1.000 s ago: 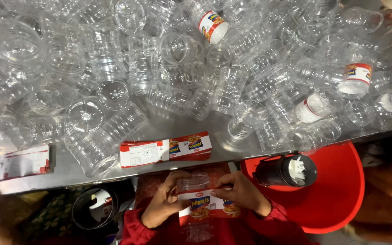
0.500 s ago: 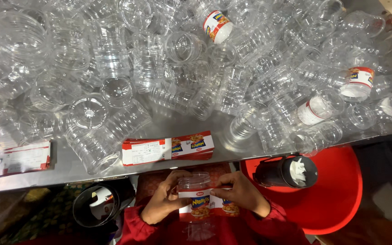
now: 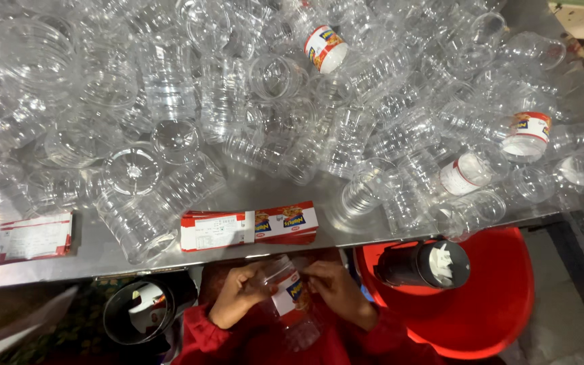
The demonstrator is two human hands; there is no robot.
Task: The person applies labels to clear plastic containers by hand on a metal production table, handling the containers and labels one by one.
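Note:
Below the table's front edge, my left hand (image 3: 238, 292) and my right hand (image 3: 336, 290) both grip a clear plastic jar (image 3: 292, 304) that lies on my lap. A red, white and yellow label wraps part of the jar; my right fingers press on its edge. My sleeves are red. Just above my hands, a stack of flat labels (image 3: 248, 226) lies on the steel table (image 3: 89, 253).
A heap of several clear empty jars (image 3: 251, 101) covers the table; a few carry labels (image 3: 326, 47). Another label stack (image 3: 18, 238) lies at the left. A red stool (image 3: 495, 304) holds a black cup with white scraps (image 3: 427, 263). A black container (image 3: 136, 311) stands lower left.
The jar has turned in my hands, and the label now sits more on its right side. My hands have stayed at my lap.

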